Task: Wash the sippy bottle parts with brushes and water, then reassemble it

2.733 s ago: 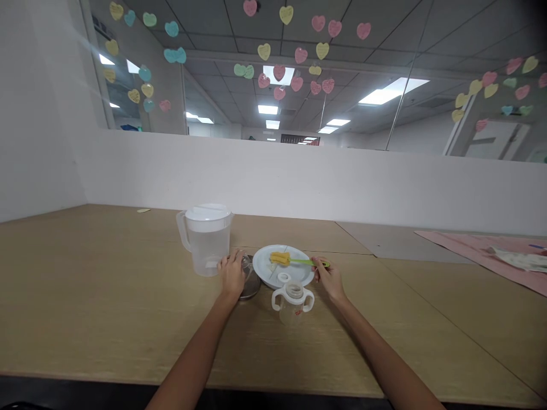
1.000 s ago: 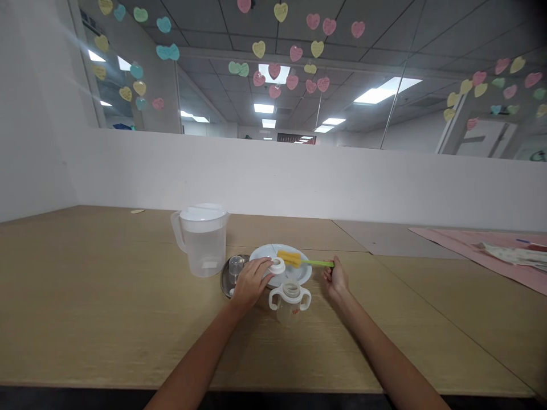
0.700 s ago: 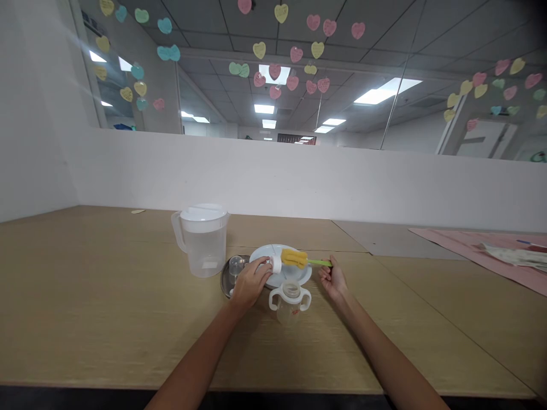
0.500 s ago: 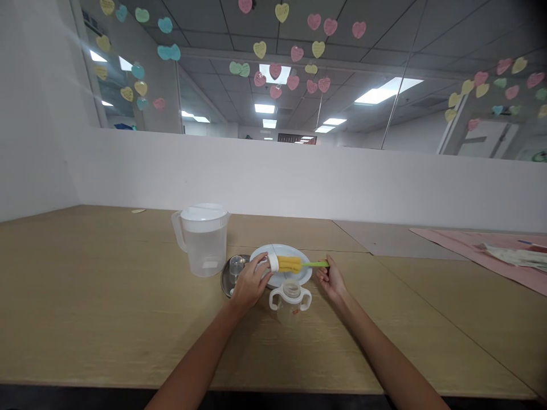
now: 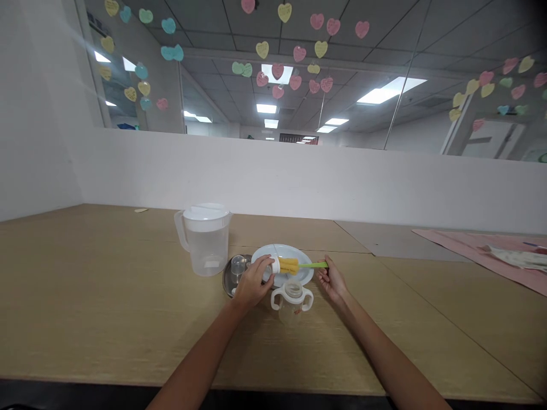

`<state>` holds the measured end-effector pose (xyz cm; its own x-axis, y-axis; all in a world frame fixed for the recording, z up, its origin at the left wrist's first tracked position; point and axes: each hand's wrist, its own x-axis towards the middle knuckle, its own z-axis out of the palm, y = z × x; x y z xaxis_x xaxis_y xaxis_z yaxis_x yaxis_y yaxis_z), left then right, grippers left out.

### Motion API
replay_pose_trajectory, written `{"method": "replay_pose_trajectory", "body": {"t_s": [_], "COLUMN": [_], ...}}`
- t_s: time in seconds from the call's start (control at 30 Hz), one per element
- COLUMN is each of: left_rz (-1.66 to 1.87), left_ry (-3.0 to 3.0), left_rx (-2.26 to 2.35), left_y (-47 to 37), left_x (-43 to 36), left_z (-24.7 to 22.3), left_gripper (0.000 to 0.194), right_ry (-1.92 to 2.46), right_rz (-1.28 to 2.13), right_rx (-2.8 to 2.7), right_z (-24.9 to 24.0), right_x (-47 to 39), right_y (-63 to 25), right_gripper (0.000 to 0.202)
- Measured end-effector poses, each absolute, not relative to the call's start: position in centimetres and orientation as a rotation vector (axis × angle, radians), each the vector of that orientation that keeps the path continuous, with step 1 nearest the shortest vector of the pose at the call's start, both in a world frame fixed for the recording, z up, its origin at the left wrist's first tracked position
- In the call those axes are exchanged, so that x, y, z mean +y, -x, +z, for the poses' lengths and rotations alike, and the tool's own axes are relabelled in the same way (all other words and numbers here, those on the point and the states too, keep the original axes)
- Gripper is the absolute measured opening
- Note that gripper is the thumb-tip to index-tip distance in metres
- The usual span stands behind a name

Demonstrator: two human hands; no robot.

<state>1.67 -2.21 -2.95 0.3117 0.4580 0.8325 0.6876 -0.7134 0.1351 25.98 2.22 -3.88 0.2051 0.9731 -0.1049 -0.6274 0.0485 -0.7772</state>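
Note:
My left hand (image 5: 255, 283) is closed around a white bottle collar (image 5: 276, 265), partly covered by the fingers. Pinched by its green handle in my right hand (image 5: 332, 278) is a bottle brush (image 5: 289, 265) with a yellow sponge head. The sponge's left end meets the collar's opening; how far it reaches inside is hidden. Both are held over a white plate (image 5: 302, 280). Just in front stands a clear baby bottle (image 5: 291, 310), upright and uncapped, with two white handles. A round metal tray (image 5: 228, 283) beside my left hand carries a clear dome cap (image 5: 238, 266).
A lidded clear plastic pitcher (image 5: 208, 247) stands left of the tray. Far right, a pink cloth (image 5: 470, 245) has a white cloth (image 5: 515, 257) and a pen on it. A white wall with windows rises behind the wooden table (image 5: 106, 307).
The view has shifted slightly. The brush's sponge sits a little further left toward the collar, with my right hand still on the handle. The bottle, tray and pitcher stay in place.

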Motion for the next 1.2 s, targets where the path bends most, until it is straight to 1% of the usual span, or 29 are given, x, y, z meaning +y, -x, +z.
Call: {"method": "replay_pose_trajectory", "body": {"t_s": [0.2, 0.43, 0.57, 0.73, 0.9, 1.03, 1.2], "left_rz": [-1.311, -1.278, -1.266, -1.281, -1.275, -1.268, -1.401], "left_ry": [2.382, 2.407, 2.355, 2.177, 2.096, 2.132, 2.114], "left_rx": [-1.054, -1.016, -1.112, -1.27, -1.36, -1.435, -1.61], "left_y": [-1.6, -1.5, -1.5, -1.3, -1.1, -1.1, -0.9], "left_x": [-2.4, -2.6, -2.7, -2.7, -2.4, -1.8, -0.9], "left_z": [-3.1, -2.7, -2.4, -2.0, -2.2, -2.6, -3.0], "left_gripper": [0.038, 0.037, 0.036, 0.038, 0.038, 0.04, 0.031], "right_ry": [0.866, 0.847, 0.854, 0.857, 0.932, 0.974, 1.03], "right_rz": [1.226, 1.203, 1.161, 0.978, 0.846, 0.8, 0.831], "right_rx": [-0.577, -0.592, -0.571, -0.612, -0.946, -1.111, -1.003], "right_z": [-3.8, -3.7, -3.4, -3.5, -4.3, -4.4, -3.8], "right_x": [2.0, 1.6, 1.5, 1.6, 1.9, 1.8, 1.8], "right_y": [-25.8, -25.5, -25.5, -25.9, -25.5, -25.1, -25.6], "right_gripper": [0.028, 0.029, 0.028, 0.033, 0.044, 0.045, 0.048]}}
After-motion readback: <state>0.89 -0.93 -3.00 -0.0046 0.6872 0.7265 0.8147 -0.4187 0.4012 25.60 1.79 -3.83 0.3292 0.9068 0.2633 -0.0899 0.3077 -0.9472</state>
